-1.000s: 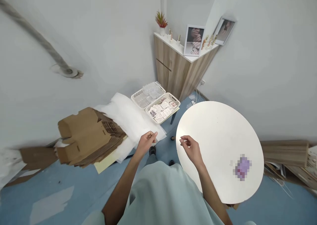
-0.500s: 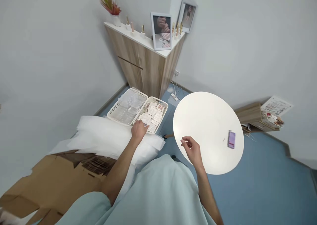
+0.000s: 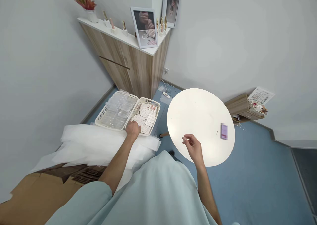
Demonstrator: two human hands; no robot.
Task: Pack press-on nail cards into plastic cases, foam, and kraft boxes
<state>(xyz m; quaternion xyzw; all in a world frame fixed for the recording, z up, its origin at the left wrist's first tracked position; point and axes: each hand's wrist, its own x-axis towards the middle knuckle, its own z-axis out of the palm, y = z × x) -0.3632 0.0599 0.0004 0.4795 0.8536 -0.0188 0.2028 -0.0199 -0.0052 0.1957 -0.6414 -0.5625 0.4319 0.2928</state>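
Observation:
My left hand (image 3: 133,130) is over the near left corner of a white plastic basket (image 3: 158,110), its fingers curled closed. What they hold, if anything, is hidden beneath the hand. Several small white printed packets (image 3: 146,114) lie loose in this basket, right by my fingers. Touching it on the left is a second white basket (image 3: 98,120) heaped with clear plastic cases (image 3: 119,107). My right hand (image 3: 193,148) hovers over the near left part of a round white table (image 3: 198,102). Its fingers are loosely bent, thumb apart, with nothing visible between them.
White foam sheets (image 3: 94,142) and brown cardboard (image 3: 42,192) are stacked at left. A corner cabinet (image 3: 138,69) carries picture frames (image 3: 145,28) and bottles. A blurred purple item (image 3: 223,131) lies on the table. A power strip (image 3: 166,95) is on the floor, a low shelf (image 3: 240,107) at right.
The camera view has shifted, so the cabinet, baskets and table appear farther left. My left hand stays at the basket's near corner, its thumb less visible. My right hand barely changes pose.

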